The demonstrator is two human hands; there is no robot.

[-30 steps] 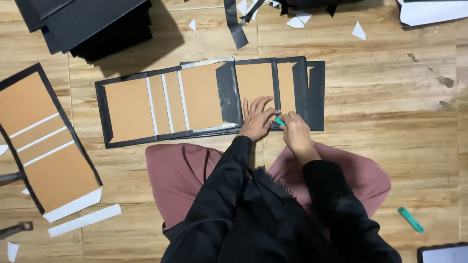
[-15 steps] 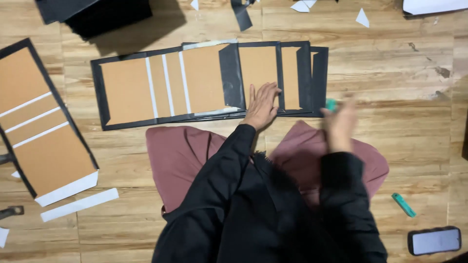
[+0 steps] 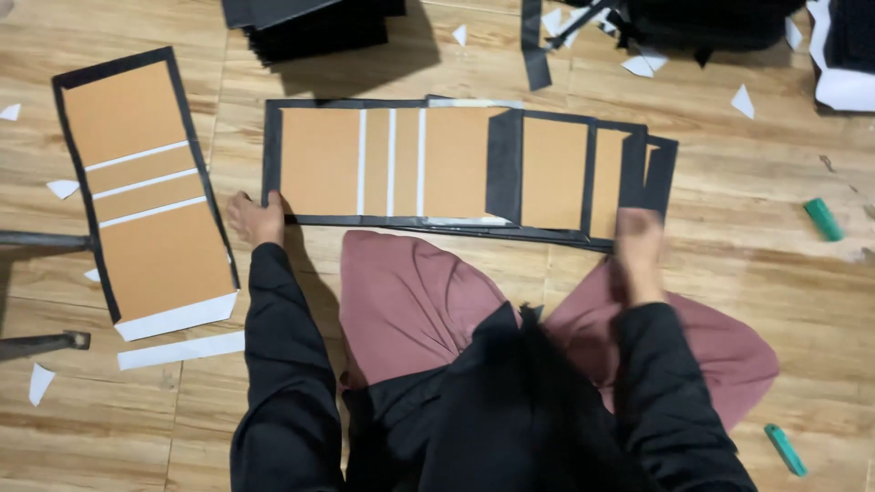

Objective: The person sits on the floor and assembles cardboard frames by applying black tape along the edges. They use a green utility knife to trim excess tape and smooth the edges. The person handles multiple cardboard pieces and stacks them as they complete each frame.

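On the wooden floor (image 3: 775, 273) lie 2 black-edged brown cardboard layouts, the long one (image 3: 456, 164) in the middle and the shorter one (image 3: 146, 191) at left, 2 green tools, one (image 3: 823, 219) far right and one (image 3: 786, 449) near right, and 1 loose white strip (image 3: 180, 350), with 2 hands, left (image 3: 255, 219) and right (image 3: 638, 237).

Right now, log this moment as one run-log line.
left hand: on long board left corner | right hand: blurred, at its right edge | second board: apart, left | floor: paper scraps

No packages, labels, signs or screens in view — just the floor.
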